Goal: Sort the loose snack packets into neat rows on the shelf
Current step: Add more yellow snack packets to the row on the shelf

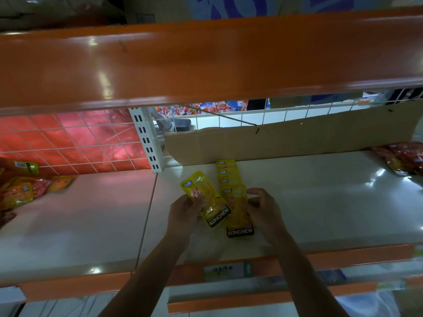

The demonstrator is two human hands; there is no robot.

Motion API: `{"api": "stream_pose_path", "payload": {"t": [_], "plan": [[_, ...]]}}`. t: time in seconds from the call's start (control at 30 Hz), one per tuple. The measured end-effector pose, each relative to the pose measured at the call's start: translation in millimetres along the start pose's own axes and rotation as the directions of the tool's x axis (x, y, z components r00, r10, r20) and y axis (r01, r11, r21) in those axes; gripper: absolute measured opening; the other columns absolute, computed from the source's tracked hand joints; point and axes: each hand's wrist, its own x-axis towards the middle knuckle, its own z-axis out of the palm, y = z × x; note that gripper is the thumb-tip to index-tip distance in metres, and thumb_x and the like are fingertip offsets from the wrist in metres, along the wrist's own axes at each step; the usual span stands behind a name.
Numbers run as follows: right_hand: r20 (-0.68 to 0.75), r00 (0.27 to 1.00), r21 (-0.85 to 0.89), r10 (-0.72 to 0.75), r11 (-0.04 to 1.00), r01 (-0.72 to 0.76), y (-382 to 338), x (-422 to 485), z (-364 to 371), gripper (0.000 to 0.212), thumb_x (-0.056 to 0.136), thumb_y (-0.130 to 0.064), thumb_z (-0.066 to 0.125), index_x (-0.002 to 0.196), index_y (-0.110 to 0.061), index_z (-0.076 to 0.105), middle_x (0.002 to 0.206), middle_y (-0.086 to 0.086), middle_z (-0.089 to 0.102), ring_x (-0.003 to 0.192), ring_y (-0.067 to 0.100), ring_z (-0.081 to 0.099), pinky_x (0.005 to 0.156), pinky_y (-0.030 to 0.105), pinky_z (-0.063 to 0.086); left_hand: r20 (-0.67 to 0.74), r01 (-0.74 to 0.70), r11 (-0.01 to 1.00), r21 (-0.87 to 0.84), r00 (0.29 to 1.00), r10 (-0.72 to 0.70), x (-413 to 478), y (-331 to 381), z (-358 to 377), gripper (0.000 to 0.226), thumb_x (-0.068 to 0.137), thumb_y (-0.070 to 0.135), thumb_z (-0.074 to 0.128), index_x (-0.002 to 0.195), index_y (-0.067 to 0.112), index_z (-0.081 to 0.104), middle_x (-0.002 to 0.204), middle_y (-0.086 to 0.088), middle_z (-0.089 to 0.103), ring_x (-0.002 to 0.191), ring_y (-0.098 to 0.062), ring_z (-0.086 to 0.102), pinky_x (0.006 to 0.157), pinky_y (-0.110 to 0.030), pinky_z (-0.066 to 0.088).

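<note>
A row of overlapping yellow KONCHEW snack packets (232, 191) lies on the white shelf (320, 197), running from the cardboard at the back toward me. My left hand (183, 213) grips a single yellow packet (207, 200), tilted, just left of the row. On the right side of the row's front packet (239, 221) rests my right hand (265, 211), its fingers curled against that packet's edge.
A loose heap of orange and red packets (25, 191) lies at the far left, more red packets (405, 159) at the far right. Cardboard (297, 140) and a wire grid (91, 143) back the shelf. An orange upper shelf (206, 58) hangs overhead.
</note>
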Motion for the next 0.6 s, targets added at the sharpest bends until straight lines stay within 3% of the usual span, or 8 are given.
{"api": "stream_pose_path", "payload": {"t": [0.1, 0.23, 0.43, 0.6], "plan": [[-0.023, 0.998, -0.103, -0.052, 0.993, 0.049, -2.8, -2.6, -1.3, 0.036, 0.084, -0.017, 0.068, 0.119, -0.015, 0.059, 0.093, 0.001, 0.070, 0.080, 0.011, 0.059, 0.072, 0.023, 0.046, 0.040, -0.033, 0.996, 0.087, 0.999, 0.030, -4.3, -1.3, -1.4, 0.004, 0.088, 0.015, 0.066, 0.089, 0.011, 0.067, 0.069, 0.002, 0.070, 0.064, -0.009, 0.064, 0.054, -0.020, 0.048], [-0.034, 0.995, -0.164, -0.099, 0.982, 0.092, -6.1, -4.9, 1.0, 0.032, 0.085, -0.017, 0.068, 0.115, -0.015, 0.060, 0.101, 0.005, 0.072, 0.076, 0.009, 0.057, 0.070, 0.020, 0.041, 0.148, -0.054, 0.978, 0.203, 0.989, 0.024, -6.6, -4.6, -1.4, 0.005, 0.085, 0.015, 0.069, 0.087, 0.010, 0.067, 0.063, 0.001, 0.067, 0.049, -0.008, 0.056, 0.052, -0.025, 0.042], [-0.071, 0.987, -0.169, -0.146, 0.977, 0.132, -7.5, -0.7, 2.3, 0.029, 0.085, -0.021, 0.069, 0.112, -0.012, 0.062, 0.096, 0.003, 0.071, 0.065, 0.001, 0.052, 0.055, 0.009, 0.034, 0.273, -0.073, 0.941, 0.331, 0.962, -0.022, -6.3, -5.5, 2.0, 0.006, 0.086, 0.014, 0.066, 0.090, 0.017, 0.070, 0.077, -0.003, 0.072, 0.068, -0.012, 0.066, 0.064, -0.025, 0.048], [-0.076, 0.988, -0.200, -0.133, 0.973, 0.116, -6.6, 4.0, 2.0, 0.025, 0.087, -0.020, 0.067, 0.111, -0.014, 0.063, 0.098, 0.002, 0.070, 0.070, 0.005, 0.054, 0.065, 0.018, 0.037, 0.314, -0.116, 0.909, 0.400, 0.949, -0.017, -8.0, -5.3, 5.7, 0.007, 0.087, 0.014, 0.065, 0.085, 0.019, 0.069, 0.071, -0.001, 0.068, 0.062, -0.011, 0.061, 0.063, -0.025, 0.047]]}}
